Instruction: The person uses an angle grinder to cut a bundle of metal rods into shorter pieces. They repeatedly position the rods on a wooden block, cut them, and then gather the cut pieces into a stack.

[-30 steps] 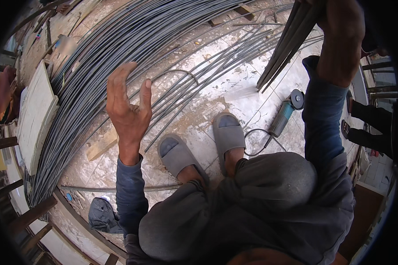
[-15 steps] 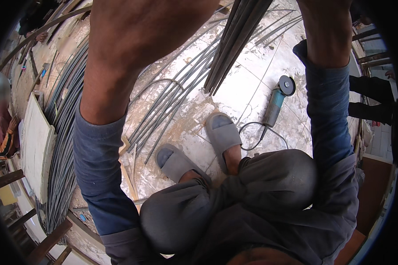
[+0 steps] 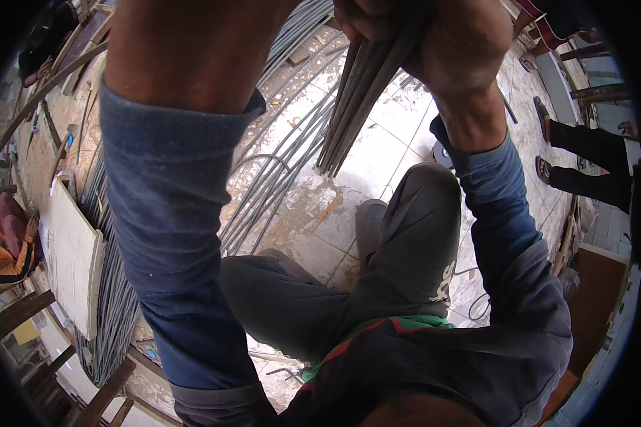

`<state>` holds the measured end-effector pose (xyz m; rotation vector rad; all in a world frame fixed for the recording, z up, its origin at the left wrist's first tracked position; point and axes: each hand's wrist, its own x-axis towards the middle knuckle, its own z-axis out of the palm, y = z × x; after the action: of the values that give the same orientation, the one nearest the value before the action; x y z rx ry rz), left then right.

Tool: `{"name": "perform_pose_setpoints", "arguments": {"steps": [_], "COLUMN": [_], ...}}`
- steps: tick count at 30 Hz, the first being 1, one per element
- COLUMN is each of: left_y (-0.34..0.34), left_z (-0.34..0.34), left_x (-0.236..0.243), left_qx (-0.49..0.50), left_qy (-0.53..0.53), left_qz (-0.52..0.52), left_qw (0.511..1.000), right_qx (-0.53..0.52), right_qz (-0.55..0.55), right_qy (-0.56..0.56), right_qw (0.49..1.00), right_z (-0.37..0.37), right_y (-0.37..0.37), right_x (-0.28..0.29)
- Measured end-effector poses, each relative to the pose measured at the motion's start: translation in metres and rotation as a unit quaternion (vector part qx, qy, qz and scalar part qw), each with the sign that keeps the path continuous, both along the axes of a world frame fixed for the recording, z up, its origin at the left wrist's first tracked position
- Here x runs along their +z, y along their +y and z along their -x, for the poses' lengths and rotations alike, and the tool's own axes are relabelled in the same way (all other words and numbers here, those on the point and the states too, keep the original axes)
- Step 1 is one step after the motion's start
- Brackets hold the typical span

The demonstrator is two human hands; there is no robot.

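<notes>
A bundle of dark steel bars (image 3: 355, 107) stands tilted in front of me, its lower ends close to the tiled floor. My right hand (image 3: 466, 43) is closed round the bundle from the right, high up near the top edge of the view. Against the bars' left side are the curled fingers of my left hand (image 3: 363, 18); the rest of that hand is cut off by the top edge. Both sleeves are pushed up the forearms. Beside my right wrist, only the disc of an angle grinder (image 3: 441, 153) shows behind my knee.
Loose steel rods (image 3: 281, 181) lie on the floor (image 3: 399, 128). At left, a white board (image 3: 71, 256) rests over a long pile of rods (image 3: 114, 299). One person (image 3: 11, 242) sits at far left; another person's dark-trousered legs (image 3: 591, 164) are at right. A cable (image 3: 479, 306) lies near my hip.
The bundle and my hands have come lower into view, with its lower ends shifted slightly left and down. My knees have risen and turned, and now cover most of the grinder.
</notes>
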<state>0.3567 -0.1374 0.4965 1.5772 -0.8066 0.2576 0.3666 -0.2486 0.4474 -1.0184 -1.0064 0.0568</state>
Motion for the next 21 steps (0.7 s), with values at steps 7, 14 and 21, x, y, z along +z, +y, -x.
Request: {"name": "perform_pose_setpoints", "arguments": {"steps": [7,14,21], "left_y": [-0.009,-0.003,-0.005], "left_z": [-0.013,0.038,0.187], "left_x": [0.029,0.024,0.016], "left_qx": [0.083,0.319,0.456], "left_qy": [0.052,0.027,-0.007], "left_qz": [0.102,0.137,0.217], "left_qw": [0.990,0.937,0.863], "right_qx": [-0.093,-0.160,0.071], "right_qz": [0.126,0.149,0.224], "right_qy": [0.006,0.003,-0.078], "right_qw": [0.988,0.976,0.969], "right_z": [-0.023,0.016,0.112], "right_y": [-0.007,0.032,0.037], "right_x": [-0.020,-0.056,-0.044]}}
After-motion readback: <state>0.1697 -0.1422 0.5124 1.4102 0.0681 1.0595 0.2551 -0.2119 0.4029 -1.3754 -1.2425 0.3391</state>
